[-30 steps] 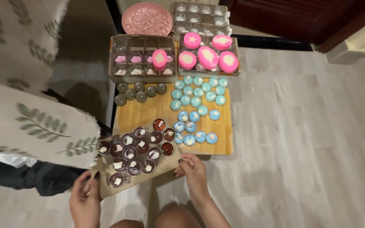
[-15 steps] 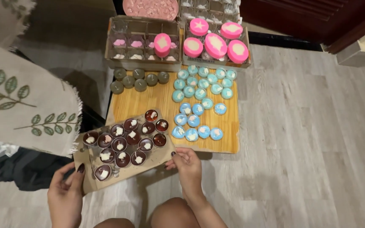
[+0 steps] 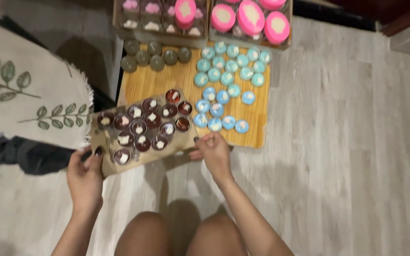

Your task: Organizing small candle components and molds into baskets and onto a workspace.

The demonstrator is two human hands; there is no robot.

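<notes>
With our left hand [image 3: 85, 178] pinching the cardboard tray [image 3: 104, 163] of dark brown candles [image 3: 143, 124] at its near left corner and our right hand [image 3: 213, 150] gripping its right edge beside the wooden board [image 3: 181, 78], we should keep it level.

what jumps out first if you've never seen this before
Bright pink round pieces in cardboard boxes at the top, then a cluster of blue ones on the wooden board below. Nearest the camera, the left hand and right hand grip a cardboard sheet loaded with dark brown cups.
</notes>
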